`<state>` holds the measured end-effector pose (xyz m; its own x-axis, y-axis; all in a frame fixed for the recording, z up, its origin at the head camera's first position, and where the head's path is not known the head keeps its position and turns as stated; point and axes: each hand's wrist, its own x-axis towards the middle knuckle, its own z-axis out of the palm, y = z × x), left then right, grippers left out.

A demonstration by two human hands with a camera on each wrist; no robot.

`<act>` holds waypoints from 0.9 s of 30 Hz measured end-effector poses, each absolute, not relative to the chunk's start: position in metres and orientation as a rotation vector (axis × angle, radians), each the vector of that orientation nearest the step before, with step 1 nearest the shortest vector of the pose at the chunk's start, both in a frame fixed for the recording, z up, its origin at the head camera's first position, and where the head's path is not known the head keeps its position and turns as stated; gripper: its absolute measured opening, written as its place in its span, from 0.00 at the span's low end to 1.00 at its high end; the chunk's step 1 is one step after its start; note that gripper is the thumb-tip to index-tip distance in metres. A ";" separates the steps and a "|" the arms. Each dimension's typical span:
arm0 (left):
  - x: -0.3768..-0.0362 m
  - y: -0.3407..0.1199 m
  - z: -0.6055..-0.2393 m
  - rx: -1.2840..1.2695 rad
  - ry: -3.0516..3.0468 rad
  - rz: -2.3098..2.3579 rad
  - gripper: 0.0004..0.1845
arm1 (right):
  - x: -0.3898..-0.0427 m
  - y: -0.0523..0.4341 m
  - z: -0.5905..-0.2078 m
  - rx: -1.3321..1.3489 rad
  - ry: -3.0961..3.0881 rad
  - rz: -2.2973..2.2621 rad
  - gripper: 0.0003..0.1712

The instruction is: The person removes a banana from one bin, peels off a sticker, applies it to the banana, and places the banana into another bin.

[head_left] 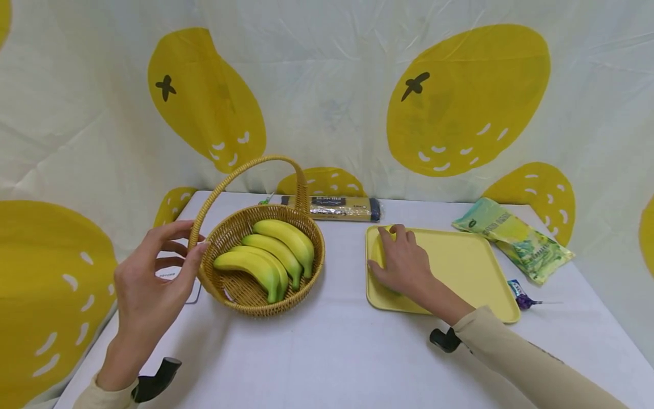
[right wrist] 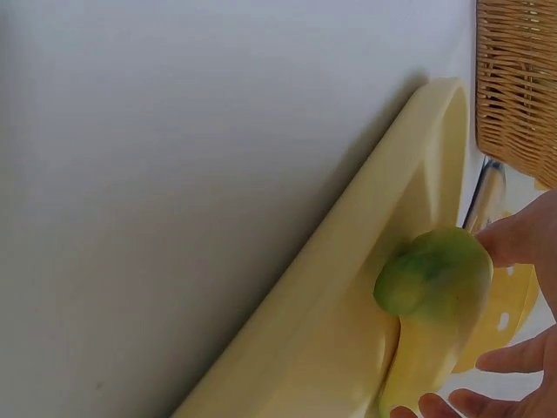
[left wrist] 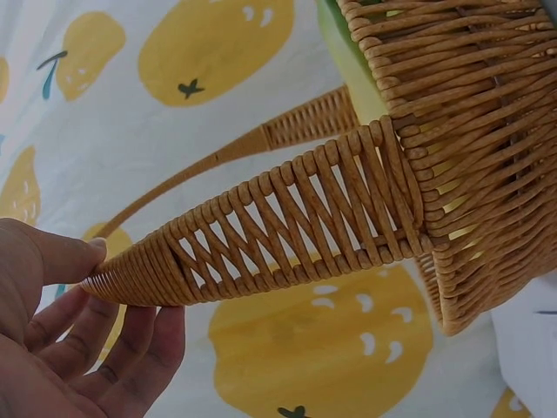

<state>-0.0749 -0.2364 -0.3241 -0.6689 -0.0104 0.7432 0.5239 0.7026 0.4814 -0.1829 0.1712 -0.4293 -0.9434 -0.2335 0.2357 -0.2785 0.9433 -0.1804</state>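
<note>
On the left stands a round wicker basket (head_left: 260,311) with a tall arched handle. Several yellow bananas (head_left: 247,267) with green tips lie in it. My left hand (head_left: 155,278) pinches the near side of the handle (left wrist: 261,226) between thumb and fingers. At the left end of a pale yellow tray (head_left: 460,272), my right hand (head_left: 406,261) grips another banana (right wrist: 435,305), thumb on one side and fingertips on the other. In the head view the hand covers most of that banana; the right wrist view shows its green end low over the tray.
Behind the basket lies a gold and black wrapped pack (head_left: 342,208). A green and yellow bag (head_left: 516,236) and a purple-wrapped lollipop (head_left: 522,295) lie right of the tray. A flat white item (head_left: 194,291) shows left of the basket. A fruit-print curtain (head_left: 332,85) hangs behind.
</note>
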 end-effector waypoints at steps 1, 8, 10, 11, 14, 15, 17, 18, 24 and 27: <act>-0.075 -0.236 -0.324 -0.391 -2.153 -0.905 0.28 | -0.182 0.172 -0.429 0.375 -2.893 0.310 0.45; -0.075 -0.237 -0.324 -0.382 -2.163 -0.897 0.28 | -0.181 0.184 -0.427 0.293 -2.959 0.287 0.46; -0.075 -0.236 -0.324 -0.378 -2.162 -0.898 0.29 | -0.180 0.189 -0.428 0.268 -2.969 0.292 0.46; -0.075 -0.236 -0.324 -0.376 -2.165 -0.897 0.29 | -0.180 0.191 -0.428 0.257 -2.971 0.294 0.46; -0.075 -0.236 -0.324 -0.375 -2.164 -0.899 0.29 | -0.177 0.199 -0.429 0.231 -2.971 0.309 0.46; -0.075 -0.235 -0.324 -0.376 -2.162 -0.902 0.29 | -0.176 0.202 -0.430 0.224 -2.964 0.316 0.46; -0.075 -0.236 -0.324 -0.377 -2.161 -0.906 0.28 | -0.174 0.208 -0.430 0.204 -2.967 0.326 0.45; -0.075 -0.236 -0.325 -0.378 -2.157 -0.910 0.28 | -0.173 0.211 -0.431 0.194 -2.970 0.331 0.44; -0.076 -0.234 -0.324 -0.371 -2.142 -0.914 0.28 | -0.171 0.227 -0.435 0.154 -2.964 0.365 0.39; -0.075 -0.234 -0.324 -0.370 -2.142 -0.908 0.28 | -0.172 0.233 -0.436 0.143 -2.966 0.374 0.39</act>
